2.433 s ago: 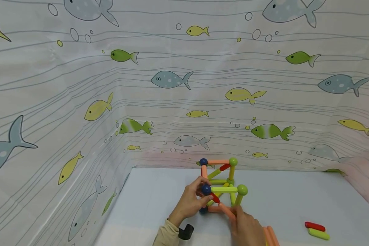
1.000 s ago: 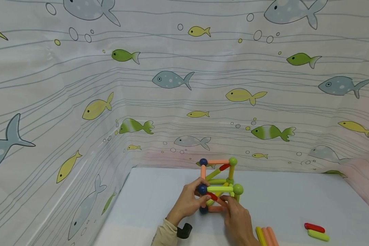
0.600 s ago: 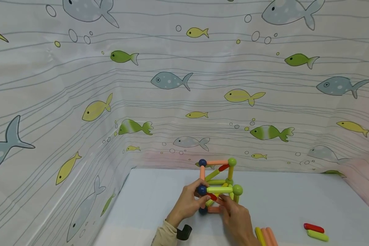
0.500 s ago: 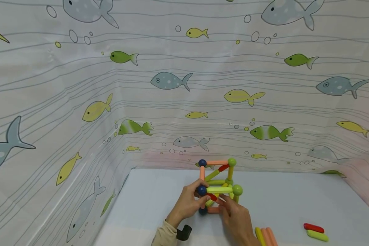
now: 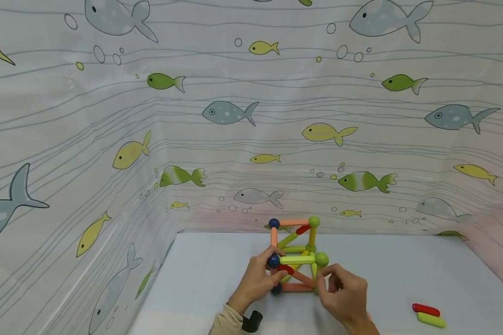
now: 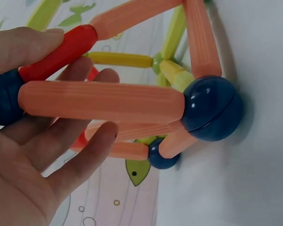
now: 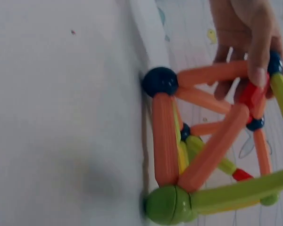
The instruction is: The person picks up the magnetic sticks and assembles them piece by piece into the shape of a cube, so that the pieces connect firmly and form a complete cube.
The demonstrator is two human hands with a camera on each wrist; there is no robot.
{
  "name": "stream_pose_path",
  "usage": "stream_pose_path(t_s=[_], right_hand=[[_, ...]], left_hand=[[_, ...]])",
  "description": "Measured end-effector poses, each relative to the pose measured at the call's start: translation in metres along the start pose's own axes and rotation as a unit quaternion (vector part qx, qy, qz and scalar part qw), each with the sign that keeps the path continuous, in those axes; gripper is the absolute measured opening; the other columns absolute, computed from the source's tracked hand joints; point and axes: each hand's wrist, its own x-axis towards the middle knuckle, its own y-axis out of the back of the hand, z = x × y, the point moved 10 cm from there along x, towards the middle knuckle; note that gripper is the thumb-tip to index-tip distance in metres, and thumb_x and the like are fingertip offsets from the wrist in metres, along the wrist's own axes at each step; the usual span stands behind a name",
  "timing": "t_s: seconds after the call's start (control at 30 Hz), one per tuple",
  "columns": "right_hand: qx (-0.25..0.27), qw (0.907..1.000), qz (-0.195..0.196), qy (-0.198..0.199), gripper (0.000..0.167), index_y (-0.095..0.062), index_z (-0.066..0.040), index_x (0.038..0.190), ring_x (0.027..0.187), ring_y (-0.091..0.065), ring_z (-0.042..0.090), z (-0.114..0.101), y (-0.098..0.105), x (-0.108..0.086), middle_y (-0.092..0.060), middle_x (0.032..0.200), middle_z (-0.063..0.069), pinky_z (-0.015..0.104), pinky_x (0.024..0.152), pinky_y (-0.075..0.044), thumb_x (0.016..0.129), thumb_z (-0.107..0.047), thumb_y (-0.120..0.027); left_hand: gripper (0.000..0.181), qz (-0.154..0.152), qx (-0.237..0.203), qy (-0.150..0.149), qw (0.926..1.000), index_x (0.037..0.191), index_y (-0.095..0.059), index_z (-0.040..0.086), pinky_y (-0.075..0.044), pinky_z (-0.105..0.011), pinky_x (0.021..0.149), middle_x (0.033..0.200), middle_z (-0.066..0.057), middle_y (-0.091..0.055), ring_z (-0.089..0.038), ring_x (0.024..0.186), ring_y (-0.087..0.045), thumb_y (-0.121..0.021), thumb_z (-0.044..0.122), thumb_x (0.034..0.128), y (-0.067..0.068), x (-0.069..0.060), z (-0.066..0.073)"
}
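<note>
A cube-like frame of magnetic sticks and balls stands on the white table, with blue balls (image 5: pixel 274 260) on its left and green balls (image 5: pixel 321 259) on its right. My left hand (image 5: pixel 253 281) pinches a short red magnetic stick (image 6: pixel 61 54) beside the upper front blue ball, thumb in front and fingers behind. From the red stick a salmon stick (image 7: pixel 214 148) slants down to the lower green ball (image 7: pixel 167 205). My right hand (image 5: pixel 344 295) is beside the frame's front right upright, fingers loosely bent. No right fingers show in the right wrist view.
A red stick (image 5: pixel 425 309) and a lime stick (image 5: pixel 431 320) lie together on the table (image 5: pixel 385 265) at right. A black curved piece (image 5: pixel 254 321) is beside my left wrist. A fish-patterned sheet (image 5: pixel 289 177) rises behind the table.
My right hand has let go of the salmon stick and moved right, now covering most of the loose sticks. That stick now slants to the lower green ball. The left hand keeps its hold.
</note>
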Motion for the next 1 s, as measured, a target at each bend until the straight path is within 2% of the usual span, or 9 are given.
stream_pose_path(t_s=[0.1,0.17,0.23,0.33,0.47,0.6,0.77,0.9,1.0], right_hand=[[-0.013,0.9976,0.001,-0.067,0.025,-0.066,-0.013,0.082,0.055,-0.043,-0.003,0.030,0.015,0.005,-0.055,0.062,-0.008,0.013,0.045,-0.036,0.069,0.002,-0.082],[-0.021,0.9895,-0.050,-0.134,0.037,-0.067,-0.009,0.100,0.068,-0.053,0.005,0.053,0.011,0.002,-0.064,0.080,-0.003,0.017,0.051,-0.043,0.070,-0.001,-0.087],[-0.016,0.9704,-0.131,-0.202,0.057,-0.064,-0.009,0.123,0.087,-0.060,0.013,0.075,0.000,-0.006,-0.070,0.102,0.002,0.021,0.059,-0.049,0.072,-0.007,-0.091],[0.009,0.9291,-0.249,-0.273,0.076,-0.057,-0.013,0.142,0.105,-0.062,0.021,0.096,-0.022,-0.026,-0.069,0.122,0.004,0.027,0.071,-0.053,0.076,-0.016,-0.095],[0.036,0.8956,-0.333,-0.293,0.055,-0.067,-0.015,0.129,0.101,-0.065,0.016,0.106,-0.042,-0.047,-0.072,0.111,-0.002,0.026,0.076,-0.054,0.081,-0.019,-0.093],[0.051,0.8904,-0.357,-0.278,0.028,-0.073,-0.019,0.108,0.089,-0.063,0.004,0.107,-0.053,-0.057,-0.072,0.098,-0.008,0.024,0.072,-0.054,0.085,-0.018,-0.090],[0.060,0.8944,-0.349,-0.273,0.026,-0.074,-0.021,0.104,0.086,-0.061,0.004,0.107,-0.058,-0.059,-0.070,0.096,-0.008,0.023,0.072,-0.054,0.084,-0.020,-0.091],[0.062,0.8949,-0.354,-0.265,0.024,-0.075,-0.020,0.104,0.085,-0.060,0.004,0.105,-0.059,-0.058,-0.069,0.099,-0.006,0.023,0.072,-0.054,0.085,-0.022,-0.090],[0.065,0.8930,-0.364,-0.256,0.024,-0.075,-0.019,0.105,0.085,-0.061,0.002,0.104,-0.059,-0.058,-0.069,0.100,-0.004,0.023,0.072,-0.055,0.087,-0.024,-0.089]], left_hand=[[0.040,0.014,0.014,0.000,0.9998,0.119,-0.064,0.018,-0.053,-0.024,0.069,0.099,-0.002,-0.075,-0.006,0.073,-0.058,-0.086,0.006,0.0881,-0.002,0.000,0.000],[0.041,0.023,0.023,-0.001,0.9995,0.118,-0.063,0.018,-0.051,-0.021,0.068,0.099,-0.001,-0.075,-0.009,0.074,-0.059,-0.087,0.006,0.0865,-0.003,0.000,0.001],[0.042,0.032,0.030,-0.004,0.9990,0.117,-0.063,0.018,-0.049,-0.020,0.069,0.097,-0.001,-0.075,-0.010,0.075,-0.059,-0.089,0.006,0.0852,-0.003,0.000,0.001],[0.042,0.040,0.035,-0.004,0.9986,0.115,-0.063,0.017,-0.049,-0.021,0.069,0.095,-0.001,-0.074,-0.008,0.075,-0.059,-0.089,0.006,0.0841,-0.004,0.000,0.001],[0.042,0.041,0.040,-0.001,0.9983,0.115,-0.064,0.016,-0.047,-0.020,0.066,0.091,0.000,-0.073,-0.006,0.072,-0.057,-0.089,0.006,0.0842,-0.004,-0.001,0.000],[0.045,0.041,0.046,-0.011,0.9980,0.119,-0.063,0.016,-0.050,-0.023,0.069,0.092,0.001,-0.073,-0.007,0.074,-0.058,-0.090,0.007,0.0840,-0.003,-0.001,0.001],[0.072,0.038,0.063,-0.017,0.9971,0.142,-0.050,0.017,-0.054,-0.027,0.078,0.099,0.000,-0.076,-0.007,0.081,-0.064,-0.091,0.013,0.0833,0.003,-0.001,0.000],[0.097,0.024,0.094,0.012,0.9952,0.154,-0.031,0.014,-0.049,-0.028,0.076,0.106,-0.002,-0.072,-0.012,0.085,-0.065,-0.094,0.022,0.0812,0.010,-0.003,-0.007],[0.094,-0.006,0.123,0.054,0.9909,0.149,-0.031,0.011,-0.047,-0.028,0.072,0.103,-0.003,-0.065,-0.011,0.081,-0.061,-0.094,0.029,0.0812,0.015,-0.003,-0.017]])
